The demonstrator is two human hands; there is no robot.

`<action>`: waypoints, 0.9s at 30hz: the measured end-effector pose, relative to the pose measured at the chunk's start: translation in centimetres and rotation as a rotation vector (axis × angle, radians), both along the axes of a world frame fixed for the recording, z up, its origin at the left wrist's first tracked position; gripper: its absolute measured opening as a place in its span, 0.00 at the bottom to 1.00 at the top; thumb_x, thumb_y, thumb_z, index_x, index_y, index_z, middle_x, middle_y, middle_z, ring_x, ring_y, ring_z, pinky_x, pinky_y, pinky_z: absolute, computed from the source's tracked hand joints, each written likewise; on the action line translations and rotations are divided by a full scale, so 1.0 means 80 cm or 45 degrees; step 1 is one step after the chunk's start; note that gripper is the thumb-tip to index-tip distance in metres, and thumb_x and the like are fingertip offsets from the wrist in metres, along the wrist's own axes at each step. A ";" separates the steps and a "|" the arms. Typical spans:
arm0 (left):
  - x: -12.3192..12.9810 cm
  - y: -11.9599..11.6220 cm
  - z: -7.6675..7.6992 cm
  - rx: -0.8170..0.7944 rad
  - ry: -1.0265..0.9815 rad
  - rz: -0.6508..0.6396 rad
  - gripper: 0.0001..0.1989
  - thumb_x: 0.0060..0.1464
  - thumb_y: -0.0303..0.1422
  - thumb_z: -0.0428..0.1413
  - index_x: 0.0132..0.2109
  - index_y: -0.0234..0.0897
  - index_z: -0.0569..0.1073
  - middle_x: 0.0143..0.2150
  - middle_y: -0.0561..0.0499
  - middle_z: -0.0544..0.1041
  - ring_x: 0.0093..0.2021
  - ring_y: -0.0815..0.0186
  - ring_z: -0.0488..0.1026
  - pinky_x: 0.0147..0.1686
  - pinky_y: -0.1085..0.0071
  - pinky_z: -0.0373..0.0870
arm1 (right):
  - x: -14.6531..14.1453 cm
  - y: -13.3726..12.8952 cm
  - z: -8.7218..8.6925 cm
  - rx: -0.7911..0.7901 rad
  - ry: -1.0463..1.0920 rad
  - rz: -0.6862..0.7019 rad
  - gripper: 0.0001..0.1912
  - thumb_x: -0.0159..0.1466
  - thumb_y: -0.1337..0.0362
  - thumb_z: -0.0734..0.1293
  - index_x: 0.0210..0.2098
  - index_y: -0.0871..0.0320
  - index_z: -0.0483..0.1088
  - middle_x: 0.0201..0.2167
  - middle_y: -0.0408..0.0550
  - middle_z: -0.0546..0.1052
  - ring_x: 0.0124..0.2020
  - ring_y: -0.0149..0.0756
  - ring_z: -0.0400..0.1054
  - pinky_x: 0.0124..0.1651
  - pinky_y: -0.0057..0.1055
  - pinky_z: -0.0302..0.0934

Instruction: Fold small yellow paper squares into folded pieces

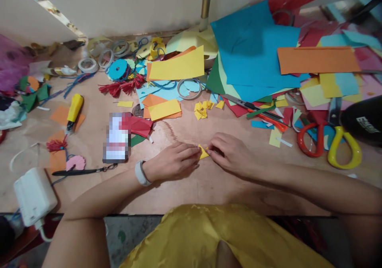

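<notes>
Between my two hands, low over the wooden table (191, 192), is a small folded piece of yellow paper (203, 153). My left hand (176, 160), with a grey band on its wrist, has its fingers closed on the paper's left side. From the right, my right hand (228, 150) pinches the other end with thumb and forefinger. Much of the paper is hidden by the fingers. Just beyond my hands lies a small pile of folded yellow paper pieces (201, 109). Left of that are yellow and orange paper rectangles (165, 109).
Scissors with red and yellow handles (343, 150) lie at the right, near a cutter knife (256, 110). Blue sheets (253, 57) and an orange strip (319, 60) cover the back right. A phone (116, 138), a yellow-handled tool (74, 110) and a white adapter (35, 196) are on the left.
</notes>
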State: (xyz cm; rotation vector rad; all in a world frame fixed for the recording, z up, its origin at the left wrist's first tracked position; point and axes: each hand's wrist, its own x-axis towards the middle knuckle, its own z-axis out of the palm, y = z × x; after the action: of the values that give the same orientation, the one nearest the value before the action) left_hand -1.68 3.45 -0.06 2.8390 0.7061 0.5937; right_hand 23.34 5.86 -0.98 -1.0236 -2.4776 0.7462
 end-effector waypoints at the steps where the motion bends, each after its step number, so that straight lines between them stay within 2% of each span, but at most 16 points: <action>1: 0.000 -0.001 0.000 -0.008 -0.005 0.006 0.13 0.67 0.32 0.54 0.56 0.32 0.72 0.51 0.41 0.80 0.51 0.58 0.79 0.49 0.63 0.79 | 0.000 0.001 -0.001 0.047 0.005 0.019 0.07 0.71 0.66 0.62 0.35 0.56 0.68 0.33 0.50 0.73 0.35 0.39 0.67 0.38 0.35 0.60; 7: 0.003 -0.010 -0.002 -0.102 0.079 0.017 0.21 0.69 0.41 0.52 0.61 0.32 0.71 0.54 0.39 0.78 0.55 0.57 0.77 0.53 0.62 0.76 | 0.000 0.018 -0.006 0.215 -0.033 0.056 0.11 0.72 0.66 0.60 0.34 0.56 0.69 0.33 0.52 0.75 0.37 0.42 0.66 0.41 0.39 0.59; 13: 0.006 -0.015 -0.003 -0.060 0.149 0.002 0.24 0.70 0.43 0.50 0.63 0.29 0.69 0.57 0.38 0.77 0.59 0.56 0.74 0.58 0.60 0.73 | 0.003 0.027 0.000 -0.053 0.033 -0.084 0.08 0.72 0.64 0.61 0.39 0.56 0.70 0.37 0.52 0.76 0.39 0.41 0.69 0.42 0.38 0.62; 17: 0.007 -0.016 -0.005 -0.033 0.142 0.017 0.24 0.70 0.44 0.50 0.61 0.29 0.71 0.57 0.39 0.77 0.58 0.56 0.75 0.58 0.61 0.73 | 0.004 0.021 0.005 -0.123 -0.043 -0.027 0.08 0.72 0.64 0.60 0.39 0.56 0.70 0.38 0.52 0.75 0.40 0.43 0.69 0.44 0.40 0.63; 23: 0.007 -0.017 -0.004 -0.032 0.153 0.023 0.25 0.70 0.44 0.50 0.62 0.27 0.70 0.58 0.38 0.77 0.60 0.55 0.74 0.58 0.61 0.73 | 0.004 0.019 0.007 -0.216 -0.038 -0.043 0.06 0.69 0.61 0.65 0.36 0.56 0.69 0.36 0.49 0.74 0.37 0.39 0.68 0.37 0.35 0.61; 27: 0.008 -0.018 -0.006 -0.038 0.160 0.019 0.26 0.70 0.44 0.50 0.63 0.26 0.69 0.58 0.37 0.76 0.60 0.54 0.73 0.58 0.60 0.73 | 0.006 0.017 0.006 -0.260 -0.008 -0.026 0.06 0.69 0.61 0.67 0.37 0.56 0.69 0.36 0.48 0.74 0.37 0.38 0.68 0.37 0.34 0.61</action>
State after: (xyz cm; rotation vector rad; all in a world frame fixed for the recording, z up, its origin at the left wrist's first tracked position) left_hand -1.04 2.02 -0.55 2.8656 0.7499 0.4058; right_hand 23.85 7.20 -0.51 -1.1211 -2.4301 1.0071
